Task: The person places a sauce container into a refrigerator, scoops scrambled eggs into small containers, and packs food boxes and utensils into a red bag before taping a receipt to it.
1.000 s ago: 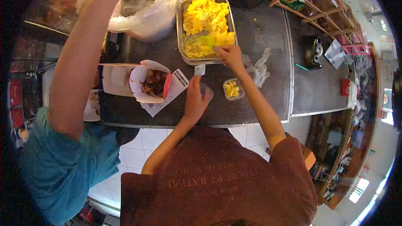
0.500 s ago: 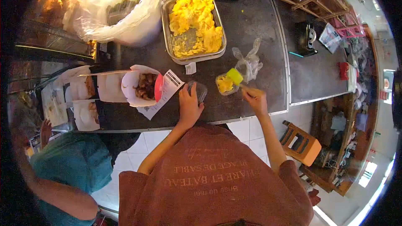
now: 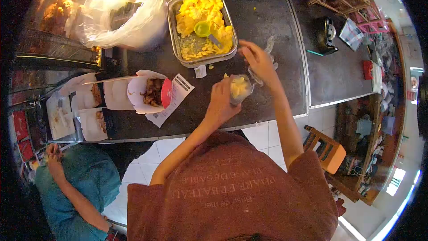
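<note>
and here the left hand [image 3: 224, 102] has its fingers and thumb closed around the side of the small clear tub [image 3: 240, 88] of yellow food, toward the table's [image 3: 272, 102] near edge, while the right hand [image 3: 261, 64], open with fingers loosely bent, hovers just beside the crumpled plastic bag [image 3: 269, 49]. farther in sits the metal tray [image 3: 195, 64] of yellow food, the green scoop [image 3: 203, 29] lying in it, and over to the left the open box [image 3: 141, 90] of brown food stands by the printed slip [image 3: 179, 90], the big plastic bag [image 3: 138, 24] behind.
</note>
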`<state>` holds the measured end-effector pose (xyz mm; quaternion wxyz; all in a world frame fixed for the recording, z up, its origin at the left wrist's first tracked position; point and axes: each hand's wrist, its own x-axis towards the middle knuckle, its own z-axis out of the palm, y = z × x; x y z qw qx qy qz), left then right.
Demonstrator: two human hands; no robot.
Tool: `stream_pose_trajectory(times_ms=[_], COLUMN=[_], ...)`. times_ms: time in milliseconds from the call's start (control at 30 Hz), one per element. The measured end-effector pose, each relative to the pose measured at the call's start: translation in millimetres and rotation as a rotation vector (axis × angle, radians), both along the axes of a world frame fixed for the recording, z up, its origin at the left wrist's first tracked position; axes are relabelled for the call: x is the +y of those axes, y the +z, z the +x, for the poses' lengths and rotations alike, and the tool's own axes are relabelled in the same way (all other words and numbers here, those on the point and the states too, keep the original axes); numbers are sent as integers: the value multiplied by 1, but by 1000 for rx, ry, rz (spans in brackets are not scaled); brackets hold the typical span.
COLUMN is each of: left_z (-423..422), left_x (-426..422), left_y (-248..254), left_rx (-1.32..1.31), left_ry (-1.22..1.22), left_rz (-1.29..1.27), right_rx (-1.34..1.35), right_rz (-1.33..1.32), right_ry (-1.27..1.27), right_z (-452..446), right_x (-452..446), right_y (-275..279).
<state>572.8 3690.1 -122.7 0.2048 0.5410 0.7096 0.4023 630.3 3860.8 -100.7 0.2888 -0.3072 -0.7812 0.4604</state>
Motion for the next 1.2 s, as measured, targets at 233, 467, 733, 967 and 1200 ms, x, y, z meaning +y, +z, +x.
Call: stream_pose_trajectory(times_ms=[233,467,733,967,1200], left_z=[-3,-10,10,12,-12], left_x=[32,20,62,60,-45], left_y=[-39,-42,-68,-64,-17], left_rx=[138,33,41,136,97], left_ry=[-239,-279,282,327,333], left_rz=[-3,-30,62,-137,214], right_rx=[-257,-370,-492,-475,-575], right_rz=[69,306,177,455,463], right_ry=[-26,-177,-218,-137,209], right_z=[53,40,34,43,64], right_x=[-40,-55,-53,-53,-123], right_y=[-21,-72,-98,-117,-51])
